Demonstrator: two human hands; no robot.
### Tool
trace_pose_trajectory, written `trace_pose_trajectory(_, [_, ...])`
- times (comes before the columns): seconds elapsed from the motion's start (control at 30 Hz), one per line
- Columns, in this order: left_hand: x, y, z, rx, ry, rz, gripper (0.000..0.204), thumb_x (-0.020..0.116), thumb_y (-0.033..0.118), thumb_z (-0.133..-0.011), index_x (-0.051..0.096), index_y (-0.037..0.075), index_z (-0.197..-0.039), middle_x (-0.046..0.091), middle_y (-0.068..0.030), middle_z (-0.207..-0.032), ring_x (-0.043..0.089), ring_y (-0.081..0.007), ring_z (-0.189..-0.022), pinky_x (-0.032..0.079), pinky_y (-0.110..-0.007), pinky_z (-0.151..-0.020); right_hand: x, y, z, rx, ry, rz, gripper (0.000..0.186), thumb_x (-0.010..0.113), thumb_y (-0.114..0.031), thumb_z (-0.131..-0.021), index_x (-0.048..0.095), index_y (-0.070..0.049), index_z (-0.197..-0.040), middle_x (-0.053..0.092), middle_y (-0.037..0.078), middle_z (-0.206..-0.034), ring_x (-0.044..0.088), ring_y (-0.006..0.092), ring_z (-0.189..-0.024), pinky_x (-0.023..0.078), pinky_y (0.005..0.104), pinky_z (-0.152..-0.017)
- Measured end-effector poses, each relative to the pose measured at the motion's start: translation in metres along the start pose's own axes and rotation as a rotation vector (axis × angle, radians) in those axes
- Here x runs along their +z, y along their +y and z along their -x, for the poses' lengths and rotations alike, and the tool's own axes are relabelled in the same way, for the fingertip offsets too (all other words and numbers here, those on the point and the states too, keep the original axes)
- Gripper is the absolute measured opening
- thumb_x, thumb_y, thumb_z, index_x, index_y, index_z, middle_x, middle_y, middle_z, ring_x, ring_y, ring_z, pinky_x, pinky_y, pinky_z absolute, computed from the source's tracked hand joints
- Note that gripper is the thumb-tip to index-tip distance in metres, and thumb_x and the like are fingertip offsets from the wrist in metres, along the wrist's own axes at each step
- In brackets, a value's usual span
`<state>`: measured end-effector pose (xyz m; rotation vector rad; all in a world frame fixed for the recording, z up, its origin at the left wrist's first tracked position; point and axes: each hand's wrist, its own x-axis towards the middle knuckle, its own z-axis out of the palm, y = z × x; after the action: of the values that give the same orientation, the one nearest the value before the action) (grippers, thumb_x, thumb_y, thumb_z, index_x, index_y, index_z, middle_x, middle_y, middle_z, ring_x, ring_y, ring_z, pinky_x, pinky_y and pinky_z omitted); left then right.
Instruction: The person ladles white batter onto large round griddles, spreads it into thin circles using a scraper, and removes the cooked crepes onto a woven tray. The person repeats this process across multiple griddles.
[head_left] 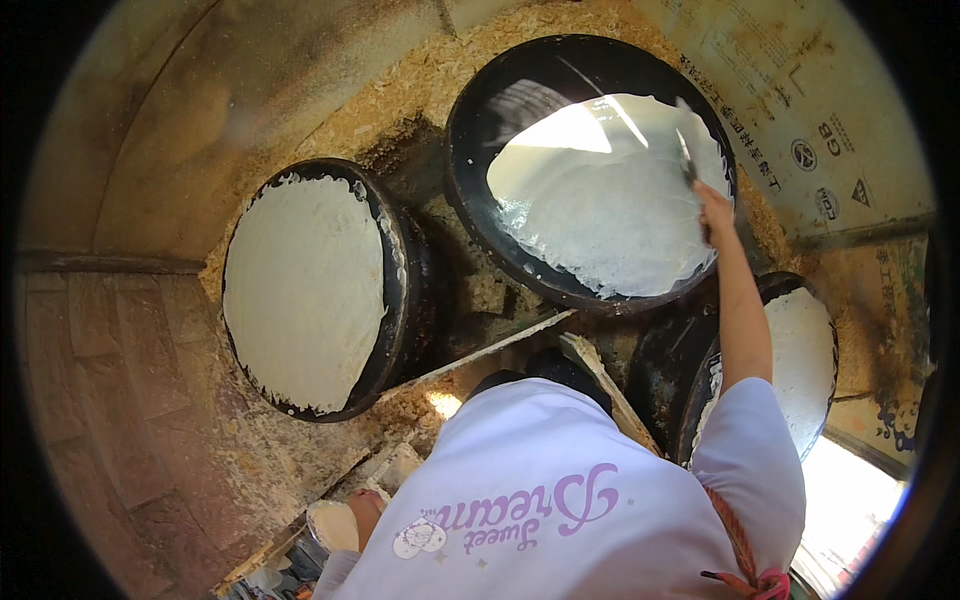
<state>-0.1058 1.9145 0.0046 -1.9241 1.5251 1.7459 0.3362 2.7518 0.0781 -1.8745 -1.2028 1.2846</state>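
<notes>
Apparently, batter (300,290) nearly covered the frame-left griddle (393,325); the top griddle (475,140) was partly bare. Right fingers (714,208) closed around a scraper (687,158); left fingers (367,511) were unclear.

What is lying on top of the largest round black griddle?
A pale, spread layer lies on the griddle; the right hand holds a thin tool at its right side. The surface beneath the layer is hidden.

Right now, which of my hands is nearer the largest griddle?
Right: your right hand holds a scraper over the griddle's right side; your left hand is farther off, lower left.
</notes>
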Motion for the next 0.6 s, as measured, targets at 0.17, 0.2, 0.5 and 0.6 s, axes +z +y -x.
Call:
trace_pose_trajectory(0.17, [0.012, 0.005, 0.003, 0.004, -0.02, -0.015, 0.034, 0.035, 0.026, -0.088, 0.041, 0.012, -0.057, 0.044, 0.0002, -0.054, 0.038, -0.0126, -0.045, 0.034, -0.024, -0.044, 0.096, 0.028, 0.078, -0.716, -0.321, 0.259, 0.041, 0.065, -0.035, -0.075, 0.06, -0.011, -0.107, 0.064, 0.009, -0.089, 0.058, 0.0182, -0.067, 0.046, 0.0313, -0.061])
trace_pose_trajectory(0.2, [0.002, 0.003, -0.001, 0.002, -0.012, 0.008, 0.034, 0.035, 0.026, -0.088, 0.041, 0.012, -0.057, 0.043, 0.0002, -0.054, 0.038, -0.0126, -0.045, 0.034, -0.024, -0.044, 0.108, 0.005, 0.114, -0.709, -0.375, 0.57, 0.039, 0.065, -0.032, -0.075, 0.058, -0.016, -0.11, 0.061, 0.011, -0.095, 0.06, 0.0252, -0.079, 0.047, 0.0349, -0.069])
trace_pose_trajectory(0.5, [-0.011, -0.001, 0.003, -0.004, -0.014, 0.028, 0.034, 0.034, 0.025, -0.088, 0.041, 0.012, -0.058, 0.043, 0.0005, -0.053, 0.037, -0.0126, -0.045, 0.034, -0.024, -0.044, 0.03, -0.034, 0.014, -0.529, 0.233, 0.734, 0.037, 0.064, -0.032, -0.073, 0.058, -0.016, -0.106, 0.061, 0.009, -0.101, 0.058, 0.0265, -0.091, 0.047, 0.0385, -0.072])
trace_pose_trajectory(0.6, [0.004, 0.001, 0.015, -0.001, -0.031, -0.005, 0.034, 0.034, 0.025, -0.088, 0.041, 0.012, -0.058, 0.043, 0.0006, -0.053, 0.037, -0.0126, -0.044, 0.034, -0.024, -0.044, -0.032, 0.0, -0.044, -0.17, 0.274, 0.474, 0.04, 0.066, -0.037, -0.072, 0.062, -0.013, -0.104, 0.062, 0.009, -0.1, 0.059, 0.0242, -0.089, 0.047, 0.0361, -0.071])
